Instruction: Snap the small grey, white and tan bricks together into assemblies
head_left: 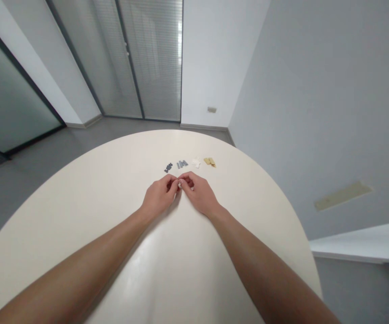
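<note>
In a pale office, a glass partition (19,90) and a door with slatted blinds (150,58) stand beyond a grey floor (35,189); a grey wall (316,90) closes off the right. We look down on a round cream table (79,225), its far edge curving away and its near edge cut off by the frame; both bare forearms reach in from the bottom corners and converge near the table's centre.

The left hand (160,195) and right hand (197,193) meet just short of four little clusters of pieces, set in a row from left to right: dark grey (168,168), lighter grey (182,164), white (196,162) and tan (210,161). The hands touch none of them, though they lie near.

Between the hands, a small pale piece (180,183) shows only as a sliver; the left fingers (172,182) and right fingers (186,181) are curled nearly shut around it, fingertips meeting. We cannot tell which hand bears its weight, nor its full shape; the fingers hide most of it.

It looks light, stiff and easily dropped, we judge; its edges offer the likeliest hold, between fingertip pads. At this distance, the clusters' individual pieces are hard to count or identify.
</note>
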A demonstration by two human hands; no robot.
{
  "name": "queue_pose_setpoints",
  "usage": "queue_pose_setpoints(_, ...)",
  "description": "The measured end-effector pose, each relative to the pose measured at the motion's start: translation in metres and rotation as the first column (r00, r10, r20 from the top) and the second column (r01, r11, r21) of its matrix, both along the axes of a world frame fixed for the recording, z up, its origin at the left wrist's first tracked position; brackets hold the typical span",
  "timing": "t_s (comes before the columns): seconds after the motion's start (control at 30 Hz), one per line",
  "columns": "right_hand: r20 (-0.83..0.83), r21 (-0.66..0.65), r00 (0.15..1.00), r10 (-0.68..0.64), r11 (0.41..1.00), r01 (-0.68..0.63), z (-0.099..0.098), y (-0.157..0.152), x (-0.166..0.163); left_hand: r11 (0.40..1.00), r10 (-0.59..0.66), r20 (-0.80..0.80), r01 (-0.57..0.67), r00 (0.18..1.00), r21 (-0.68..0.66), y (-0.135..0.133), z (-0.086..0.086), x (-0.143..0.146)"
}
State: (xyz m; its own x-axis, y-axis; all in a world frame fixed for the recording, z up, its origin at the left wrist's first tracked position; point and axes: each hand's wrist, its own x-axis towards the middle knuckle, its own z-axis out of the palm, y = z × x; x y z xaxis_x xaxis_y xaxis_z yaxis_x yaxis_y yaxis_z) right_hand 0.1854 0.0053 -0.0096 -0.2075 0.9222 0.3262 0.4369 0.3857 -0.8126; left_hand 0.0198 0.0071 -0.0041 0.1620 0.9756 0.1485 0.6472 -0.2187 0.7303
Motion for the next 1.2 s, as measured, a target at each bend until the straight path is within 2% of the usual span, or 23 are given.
queue_pose_setpoints(0.83,0.039,-0.043,0.999,-0.007,0.999,0.009,0.0011,-0.0009,0.0002,1.000,0.002,-0.040,-0.002,0.999,0.007,0.0000,0.0009,0.0003)
queue_pose_setpoints(1.2,-0.005,-0.040,1.000,-0.003,0.999,0.003,0.0021,-0.0009,-0.0001,1.000,0.012,-0.005,-0.012,1.000,0.011,-0.0005,0.0006,0.0004)
